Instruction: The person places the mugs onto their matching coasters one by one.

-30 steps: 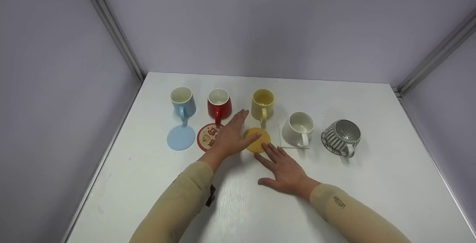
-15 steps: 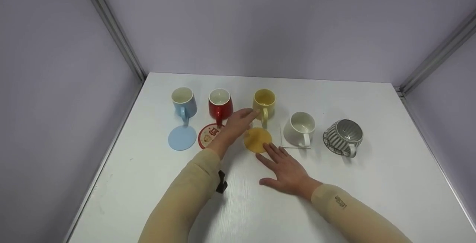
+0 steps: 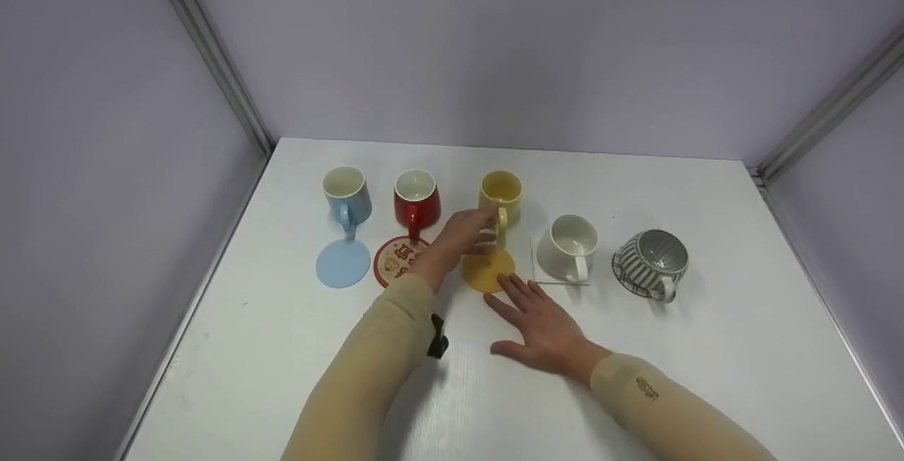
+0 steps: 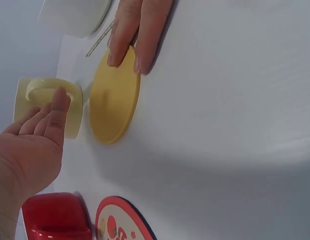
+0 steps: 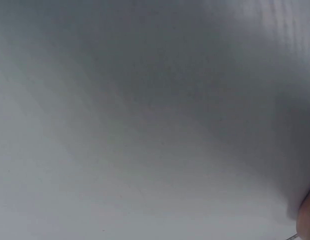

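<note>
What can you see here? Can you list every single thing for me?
Mugs: 5, blue mug, red mug, yellow mug, white mug, striped grey mug, left to right
Coasters: 5, blue coaster, red-and-cream coaster, yellow coaster, square white coaster, checked grey coaster; first three before mugs, others beneath
Table: 1, white, underneath
Walls: 3, greyish, around
Metal strips: 2, grey, corners
Small thing: 1, black, left forearm
Sleeves: 2, beige, forearms
Left hand: 1, bare, by yellow mug
Right hand: 1, bare, fingers at yellow coaster

Left hand (image 4: 32, 157) by the yellow mug (image 4: 73, 116), right hand (image 4: 140, 25) over the yellow coaster's (image 4: 114, 100) edge.
</note>
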`<state>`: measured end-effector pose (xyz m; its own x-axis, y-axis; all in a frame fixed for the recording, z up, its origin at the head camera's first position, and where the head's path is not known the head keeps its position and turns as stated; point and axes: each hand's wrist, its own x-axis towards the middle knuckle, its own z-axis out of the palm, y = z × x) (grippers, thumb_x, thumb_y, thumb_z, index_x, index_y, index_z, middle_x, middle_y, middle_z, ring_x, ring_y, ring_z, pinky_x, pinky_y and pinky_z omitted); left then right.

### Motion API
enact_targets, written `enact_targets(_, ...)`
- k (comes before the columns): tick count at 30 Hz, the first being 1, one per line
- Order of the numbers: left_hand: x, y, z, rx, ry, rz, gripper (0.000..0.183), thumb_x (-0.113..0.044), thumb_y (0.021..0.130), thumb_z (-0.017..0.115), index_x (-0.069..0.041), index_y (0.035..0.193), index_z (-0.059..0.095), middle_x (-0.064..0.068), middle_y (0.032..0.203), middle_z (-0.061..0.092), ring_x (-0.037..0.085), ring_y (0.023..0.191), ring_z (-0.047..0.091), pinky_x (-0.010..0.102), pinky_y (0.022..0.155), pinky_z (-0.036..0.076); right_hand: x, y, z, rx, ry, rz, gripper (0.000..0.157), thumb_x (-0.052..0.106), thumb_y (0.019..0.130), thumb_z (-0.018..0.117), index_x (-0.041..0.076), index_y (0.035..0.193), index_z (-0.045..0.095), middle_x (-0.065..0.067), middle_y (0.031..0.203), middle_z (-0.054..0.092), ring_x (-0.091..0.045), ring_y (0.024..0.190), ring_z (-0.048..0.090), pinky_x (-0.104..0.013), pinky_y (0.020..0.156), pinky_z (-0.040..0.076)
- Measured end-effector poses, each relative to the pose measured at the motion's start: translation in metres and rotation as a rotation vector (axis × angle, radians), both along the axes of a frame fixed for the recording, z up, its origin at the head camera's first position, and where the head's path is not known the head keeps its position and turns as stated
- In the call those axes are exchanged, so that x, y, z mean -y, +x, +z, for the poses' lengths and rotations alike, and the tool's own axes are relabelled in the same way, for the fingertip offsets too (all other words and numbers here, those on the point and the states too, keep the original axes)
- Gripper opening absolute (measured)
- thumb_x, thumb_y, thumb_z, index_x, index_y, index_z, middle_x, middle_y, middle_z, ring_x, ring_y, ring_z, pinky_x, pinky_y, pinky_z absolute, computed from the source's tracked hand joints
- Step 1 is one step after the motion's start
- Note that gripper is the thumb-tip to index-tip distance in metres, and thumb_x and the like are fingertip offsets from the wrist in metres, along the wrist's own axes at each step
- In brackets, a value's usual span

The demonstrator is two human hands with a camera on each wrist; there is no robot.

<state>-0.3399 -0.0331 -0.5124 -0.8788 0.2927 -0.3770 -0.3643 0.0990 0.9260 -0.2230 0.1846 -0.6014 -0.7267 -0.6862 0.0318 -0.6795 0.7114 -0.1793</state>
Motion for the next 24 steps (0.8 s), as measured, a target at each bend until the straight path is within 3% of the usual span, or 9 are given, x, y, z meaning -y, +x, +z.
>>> enact_targets(7,-0.008,-0.001,-0.001,0.024,-0.027,0.002,0.075,-0.061,0.106,0.053,-0.003,0.153,0.05,0.013,0.147,0.061,0.034,0.135,0.06,0.043,0.105,0.054,-0.001,-0.001,0.0,0.012,0.017,-0.007,0.087,0.075,0.101,0.045,0.027,0.17,0.025,-0.009,0.178,0.009,-0.026,0.163,0.008,-0.049,0.13,0.014)
enact_targets(14,-0.01,-0.001,-0.001,0.035,-0.053,-0.008,0.079,-0.066,0.103,0.053,-0.005,0.153,0.051,0.011,0.147,0.062,0.032,0.131,0.062,0.042,0.103,0.055,-0.003,0.0,-0.001,0.037,-0.002,-0.04,0.1,0.076,0.099,0.048,0.012,0.17,0.019,-0.007,0.177,0.011,-0.021,0.163,0.008,-0.045,0.131,0.012)
enact_targets(24,-0.017,-0.003,-0.001,0.034,-0.04,-0.001,0.074,-0.063,0.103,0.056,-0.004,0.146,0.055,0.019,0.139,0.064,0.035,0.122,0.066,0.043,0.101,0.055,-0.002,0.004,0.002,0.067,-0.034,-0.094,0.091,0.077,0.101,0.044,0.021,0.17,0.027,-0.014,0.177,0.009,-0.027,0.163,0.008,-0.044,0.13,0.013)
